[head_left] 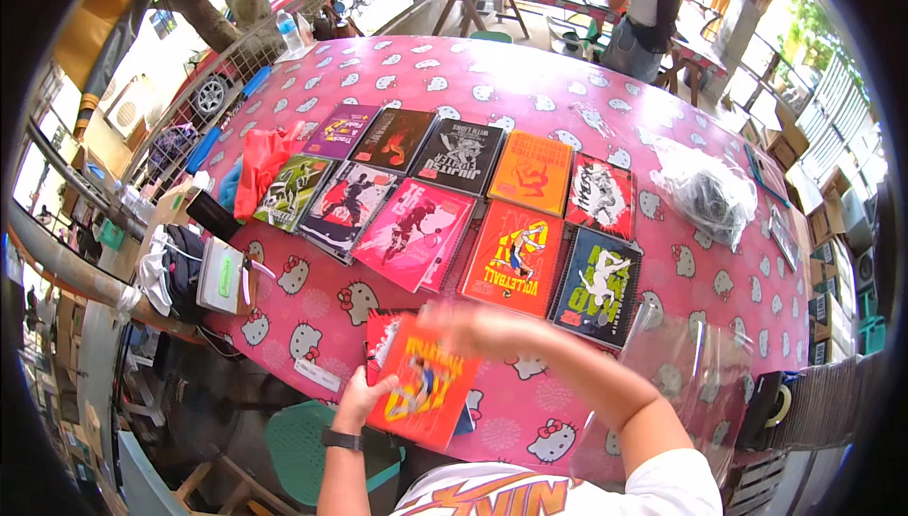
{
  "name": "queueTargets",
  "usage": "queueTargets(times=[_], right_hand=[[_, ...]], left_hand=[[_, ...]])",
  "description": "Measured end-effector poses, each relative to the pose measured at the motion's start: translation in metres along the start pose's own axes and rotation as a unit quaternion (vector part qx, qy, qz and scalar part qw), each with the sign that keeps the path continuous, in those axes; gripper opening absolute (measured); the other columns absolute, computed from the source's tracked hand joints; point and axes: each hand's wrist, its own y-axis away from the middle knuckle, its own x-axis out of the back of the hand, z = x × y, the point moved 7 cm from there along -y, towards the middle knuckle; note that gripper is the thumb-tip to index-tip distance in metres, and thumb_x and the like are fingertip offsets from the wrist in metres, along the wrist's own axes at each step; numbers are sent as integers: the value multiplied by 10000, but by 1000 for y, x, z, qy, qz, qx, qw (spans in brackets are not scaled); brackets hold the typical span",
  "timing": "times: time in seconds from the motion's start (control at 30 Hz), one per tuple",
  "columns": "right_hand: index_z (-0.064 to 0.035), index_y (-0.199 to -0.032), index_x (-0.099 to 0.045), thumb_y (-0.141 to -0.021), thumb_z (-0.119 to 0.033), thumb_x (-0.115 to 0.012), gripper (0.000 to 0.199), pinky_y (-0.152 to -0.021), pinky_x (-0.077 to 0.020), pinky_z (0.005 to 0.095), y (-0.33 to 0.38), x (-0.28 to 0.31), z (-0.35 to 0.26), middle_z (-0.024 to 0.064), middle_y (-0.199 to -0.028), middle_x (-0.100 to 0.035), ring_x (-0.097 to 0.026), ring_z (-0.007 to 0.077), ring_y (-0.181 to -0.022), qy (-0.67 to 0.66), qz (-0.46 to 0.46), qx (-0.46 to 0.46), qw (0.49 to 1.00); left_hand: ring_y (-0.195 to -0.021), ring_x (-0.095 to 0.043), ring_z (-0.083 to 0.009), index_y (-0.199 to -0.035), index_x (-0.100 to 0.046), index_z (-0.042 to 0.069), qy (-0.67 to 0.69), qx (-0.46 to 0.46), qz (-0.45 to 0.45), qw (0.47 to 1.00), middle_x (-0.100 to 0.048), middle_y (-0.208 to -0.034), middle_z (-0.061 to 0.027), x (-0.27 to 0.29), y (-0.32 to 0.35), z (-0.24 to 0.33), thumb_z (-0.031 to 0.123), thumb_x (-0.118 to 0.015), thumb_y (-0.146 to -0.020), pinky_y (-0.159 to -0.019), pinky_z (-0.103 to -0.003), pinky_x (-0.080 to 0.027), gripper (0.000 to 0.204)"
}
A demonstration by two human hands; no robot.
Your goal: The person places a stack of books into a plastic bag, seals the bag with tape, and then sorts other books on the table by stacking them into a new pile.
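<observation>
My left hand (359,401) is closed on a small stack of spiral notebooks at the table's near edge, thumb on top. The top one is an orange notebook (423,388) with a player figure, tilted and a little blurred. Behind it shows the edge of a red, black and white notebook (376,334). My right hand (468,329) is at the stack's upper edge, its fingers smeared by motion. Beyond lie two rows of notebooks, among them a pink notebook (413,235), an orange-red notebook (512,258) and a dark notebook with a green figure (596,284).
The pink patterned table (530,104) bears a clear plastic bag (705,196) at right and clear plastic sheets (662,374) near my right arm. Red cloth (265,168) lies at left. A green stool (317,450) stands below the edge. Another person (648,10) sits far behind.
</observation>
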Motion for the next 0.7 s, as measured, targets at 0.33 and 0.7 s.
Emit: queueTargets(times=[0.33,0.7], right_hand=[[-101,-1086,-589,-871,-235,-479,276,-838,-467,384,-1,134,209,140,-1063,-618,-607,272,-959,436,260,-290,811],[-52,-1238,-508,-742,-533,-644,705,-1042,-290,435,-85,18,27,199,-1343,-413,-343,327,-1285,138,179,-190,955]], left_hand=[[-992,-556,-172,-1200,-437,-36,5,-37,29,999,-572,-1107,-119,96,-34,3,159,-483,-915,-866,-297,-443,348],[-835,-609,-155,-1051,-556,-20,184,22,-132,974,-638,-950,-90,110,-77,29,317,-610,-833,-749,-273,-480,404]])
